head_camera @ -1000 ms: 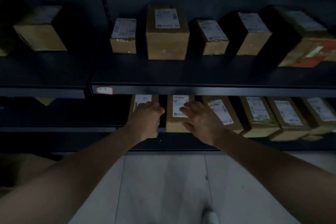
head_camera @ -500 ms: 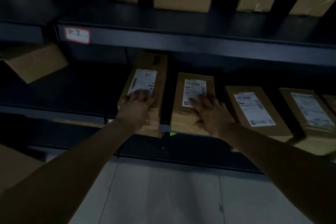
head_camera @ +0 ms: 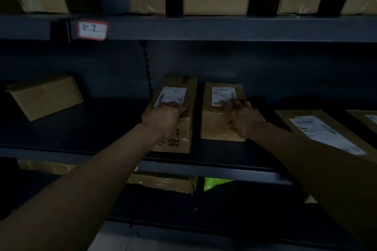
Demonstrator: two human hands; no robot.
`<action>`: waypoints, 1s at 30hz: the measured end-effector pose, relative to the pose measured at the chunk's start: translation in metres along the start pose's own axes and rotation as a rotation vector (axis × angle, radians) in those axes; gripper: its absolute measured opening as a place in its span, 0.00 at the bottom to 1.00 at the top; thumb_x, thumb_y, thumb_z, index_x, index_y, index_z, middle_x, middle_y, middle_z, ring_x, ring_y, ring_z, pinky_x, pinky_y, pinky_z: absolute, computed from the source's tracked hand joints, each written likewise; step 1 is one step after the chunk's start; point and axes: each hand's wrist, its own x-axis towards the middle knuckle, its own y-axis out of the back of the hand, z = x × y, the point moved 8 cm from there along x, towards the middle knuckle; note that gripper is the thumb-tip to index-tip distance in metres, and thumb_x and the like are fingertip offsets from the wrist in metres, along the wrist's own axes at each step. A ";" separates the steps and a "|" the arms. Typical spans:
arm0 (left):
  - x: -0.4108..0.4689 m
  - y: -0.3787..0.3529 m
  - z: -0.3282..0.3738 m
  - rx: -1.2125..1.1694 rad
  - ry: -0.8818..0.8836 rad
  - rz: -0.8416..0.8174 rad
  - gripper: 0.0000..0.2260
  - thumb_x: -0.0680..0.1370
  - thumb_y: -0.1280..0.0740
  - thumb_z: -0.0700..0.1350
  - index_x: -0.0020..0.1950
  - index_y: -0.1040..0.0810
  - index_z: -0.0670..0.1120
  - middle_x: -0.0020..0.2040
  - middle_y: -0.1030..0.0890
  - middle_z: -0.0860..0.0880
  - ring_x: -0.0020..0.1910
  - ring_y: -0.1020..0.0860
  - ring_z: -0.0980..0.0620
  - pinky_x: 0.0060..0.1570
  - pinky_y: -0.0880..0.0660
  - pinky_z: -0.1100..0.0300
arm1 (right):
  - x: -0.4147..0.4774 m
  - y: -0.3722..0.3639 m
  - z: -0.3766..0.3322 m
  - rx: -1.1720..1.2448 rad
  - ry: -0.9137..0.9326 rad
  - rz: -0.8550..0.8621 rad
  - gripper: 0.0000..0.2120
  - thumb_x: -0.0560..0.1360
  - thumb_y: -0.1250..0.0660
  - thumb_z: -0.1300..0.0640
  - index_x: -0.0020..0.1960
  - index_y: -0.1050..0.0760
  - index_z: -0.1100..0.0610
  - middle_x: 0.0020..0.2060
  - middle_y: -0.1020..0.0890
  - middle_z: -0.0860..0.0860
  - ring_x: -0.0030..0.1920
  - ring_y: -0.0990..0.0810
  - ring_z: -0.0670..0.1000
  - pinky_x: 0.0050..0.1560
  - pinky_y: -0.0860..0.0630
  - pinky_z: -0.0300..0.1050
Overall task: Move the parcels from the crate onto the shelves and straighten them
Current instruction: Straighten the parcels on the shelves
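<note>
— What's on the head camera?
— I see my left hand [head_camera: 166, 115] resting on the left parcel [head_camera: 190, 96], fingertips on its white label. My right hand [head_camera: 242, 116] lies flat on the right parcel [head_camera: 216, 124], fingers spread.
— Do the parcels touch?
— No, there's a narrow dark gap between them. Both sit on the middle shelf [head_camera: 214, 169].
— Anything else?
— A tilted box [head_camera: 44, 97] lies well to the left. A red-edged tag [head_camera: 92, 29] marked "1-7" is on the upper shelf [head_camera: 224, 28]. The light is dim.

The left hand [head_camera: 166, 115] and right hand [head_camera: 243, 118] look bare, forearms [head_camera: 91, 185] uncovered, though dim light blurs detail.
</note>
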 end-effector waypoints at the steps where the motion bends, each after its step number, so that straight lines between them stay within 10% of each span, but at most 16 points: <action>1: 0.000 0.000 0.000 0.004 -0.003 0.012 0.37 0.75 0.31 0.43 0.77 0.49 0.56 0.75 0.39 0.48 0.71 0.38 0.44 0.67 0.35 0.44 | 0.001 0.000 -0.001 -0.008 -0.013 0.021 0.34 0.79 0.40 0.55 0.79 0.54 0.47 0.77 0.48 0.53 0.74 0.47 0.61 0.69 0.37 0.61; 10: -0.020 0.018 0.022 -0.078 0.018 -0.065 0.34 0.77 0.35 0.47 0.77 0.50 0.53 0.76 0.43 0.47 0.74 0.45 0.42 0.72 0.49 0.42 | -0.029 0.024 -0.003 -0.157 -0.066 0.112 0.31 0.78 0.39 0.59 0.78 0.48 0.54 0.72 0.37 0.59 0.70 0.38 0.61 0.69 0.39 0.56; 17: -0.034 0.085 0.202 -0.328 -0.366 0.157 0.21 0.78 0.37 0.48 0.71 0.33 0.48 0.69 0.31 0.46 0.66 0.32 0.46 0.66 0.35 0.51 | -0.120 0.089 0.088 -0.178 -0.187 0.242 0.23 0.77 0.39 0.58 0.71 0.33 0.56 0.67 0.29 0.57 0.67 0.33 0.59 0.66 0.38 0.49; 26: -0.028 0.053 0.339 -0.127 -0.526 -0.005 0.30 0.72 0.30 0.58 0.70 0.33 0.47 0.66 0.31 0.45 0.64 0.31 0.45 0.59 0.33 0.52 | -0.232 0.034 0.249 -0.166 -0.480 -0.254 0.39 0.76 0.34 0.53 0.79 0.53 0.45 0.78 0.51 0.50 0.77 0.56 0.60 0.73 0.48 0.63; 30: -0.008 0.041 0.340 -0.150 -0.479 -0.015 0.27 0.73 0.30 0.54 0.69 0.32 0.47 0.63 0.29 0.44 0.61 0.30 0.45 0.57 0.30 0.56 | -0.222 0.006 0.276 -0.137 -0.384 -0.238 0.42 0.75 0.31 0.49 0.78 0.55 0.43 0.78 0.47 0.49 0.76 0.50 0.60 0.72 0.43 0.62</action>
